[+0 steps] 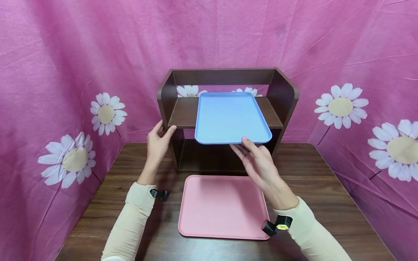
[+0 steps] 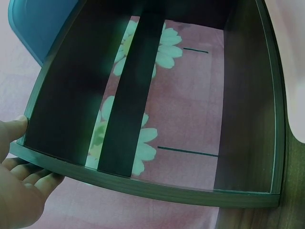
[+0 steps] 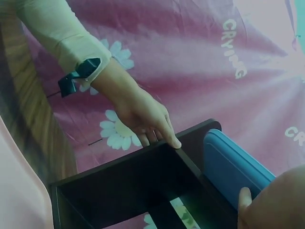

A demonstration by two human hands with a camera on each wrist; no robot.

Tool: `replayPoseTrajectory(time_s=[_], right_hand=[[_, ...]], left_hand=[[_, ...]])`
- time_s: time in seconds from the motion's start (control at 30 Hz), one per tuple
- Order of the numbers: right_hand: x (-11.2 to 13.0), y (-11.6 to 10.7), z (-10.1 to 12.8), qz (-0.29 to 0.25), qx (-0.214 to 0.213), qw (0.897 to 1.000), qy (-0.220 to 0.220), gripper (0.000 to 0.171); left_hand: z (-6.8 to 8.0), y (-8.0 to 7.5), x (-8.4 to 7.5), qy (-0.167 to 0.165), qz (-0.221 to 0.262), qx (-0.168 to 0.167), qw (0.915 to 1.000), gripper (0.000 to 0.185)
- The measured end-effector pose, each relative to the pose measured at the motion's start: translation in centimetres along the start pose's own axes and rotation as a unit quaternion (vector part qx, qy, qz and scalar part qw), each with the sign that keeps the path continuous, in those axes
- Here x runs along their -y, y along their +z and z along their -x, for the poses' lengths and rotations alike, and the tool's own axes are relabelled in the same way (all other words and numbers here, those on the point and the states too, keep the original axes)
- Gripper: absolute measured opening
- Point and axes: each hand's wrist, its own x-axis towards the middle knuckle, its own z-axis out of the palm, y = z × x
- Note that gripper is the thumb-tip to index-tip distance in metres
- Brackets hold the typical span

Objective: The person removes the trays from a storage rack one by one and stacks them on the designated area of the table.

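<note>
My right hand pinches the near edge of a blue tray, thumb on the rim and fingers underneath. The tray's far part reaches over the upper board of a dark brown two-level shelf, while its near edge juts out in front. My left hand grips the shelf's left side panel by the middle board; in the left wrist view its thumb lies on the board's front edge with the fingers behind the panel. A pink tray lies flat on the table before the shelf.
The shelf stands on a wooden table at the back. Pink cloth printed with large daisies hangs behind and on both sides. Below the blue tray is the shelf's lower compartment.
</note>
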Motion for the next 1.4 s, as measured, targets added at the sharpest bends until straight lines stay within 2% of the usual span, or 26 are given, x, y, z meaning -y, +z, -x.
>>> replayPoseTrajectory(time_s=[0.17,0.4,0.6,0.83,1.03,1.4], right_hand=[[-0.04,-0.07,-0.06,-0.016,-0.001,1.0,-0.005,0.049],[-0.16,0.01,0.09,-0.056,-0.012,0.998,-0.016,0.058],[-0.25,0.17,0.19,-0.054,-0.045,0.997,-0.036,0.05],[-0.25,0.32,0.42,-0.059,-0.099,0.991,-0.063,0.032],[-0.09,0.21,0.62,-0.06,-0.13,0.986,-0.086,0.029],[0.53,-0.27,0.78,-0.05,-0.118,0.988,-0.089,0.028]], left_hand=[[0.04,-0.02,0.04,0.001,0.001,0.002,1.0,0.057],[-0.05,-0.05,0.12,0.006,0.02,0.008,0.9997,0.056],[-0.11,-0.04,0.38,0.005,0.031,0.011,0.9994,0.057],[-0.15,0.03,0.31,0.008,0.035,0.007,0.9993,0.056],[-0.21,0.03,0.25,0.005,0.034,0.006,0.9994,0.056],[-0.18,0.01,0.28,-0.003,0.031,0.006,0.9995,0.057]])
